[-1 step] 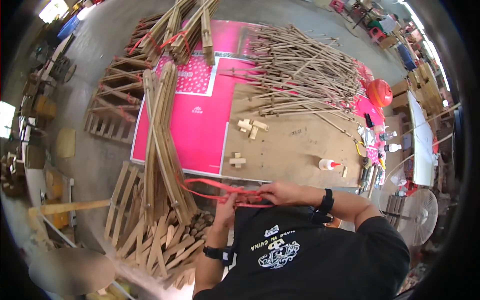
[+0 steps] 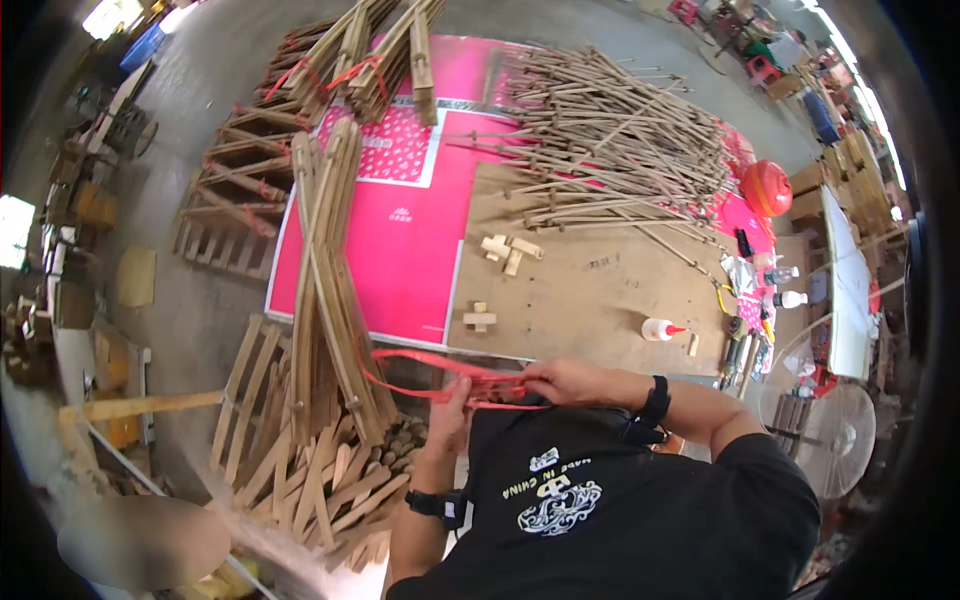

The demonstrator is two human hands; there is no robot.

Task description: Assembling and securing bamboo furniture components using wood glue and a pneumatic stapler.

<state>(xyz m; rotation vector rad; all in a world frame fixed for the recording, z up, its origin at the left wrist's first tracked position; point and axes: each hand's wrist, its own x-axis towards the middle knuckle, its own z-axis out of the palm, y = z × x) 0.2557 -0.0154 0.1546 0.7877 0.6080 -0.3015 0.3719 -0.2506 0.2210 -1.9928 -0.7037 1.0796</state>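
Note:
Both hands are close together in front of my body, at the table's near edge. A bundle of red plastic strapping (image 2: 495,384) stretches between them, with a loose loop reaching left toward the wooden slats. My left hand (image 2: 451,412) is closed on the strapping's left part, thumb upward. My right hand (image 2: 568,382) pinches its right end. Just left of the loop, a stack of long wooden slats (image 2: 325,250) leans across the table's left edge, its pieces crossing each other.
A pink printed sheet (image 2: 400,270) and brown board (image 2: 590,290) cover the table. Thin wooden rods (image 2: 620,140) lie heaped at the back. A glue bottle (image 2: 658,329), small wood blocks (image 2: 512,250) and a red ball-shaped object (image 2: 766,188) sit there too. Loose slats (image 2: 330,490) pile below left; a fan (image 2: 835,440) stands right.
The view has shifted slightly, so the table and its things sit a little right and higher. Both hands keep their hold on the red strapping.

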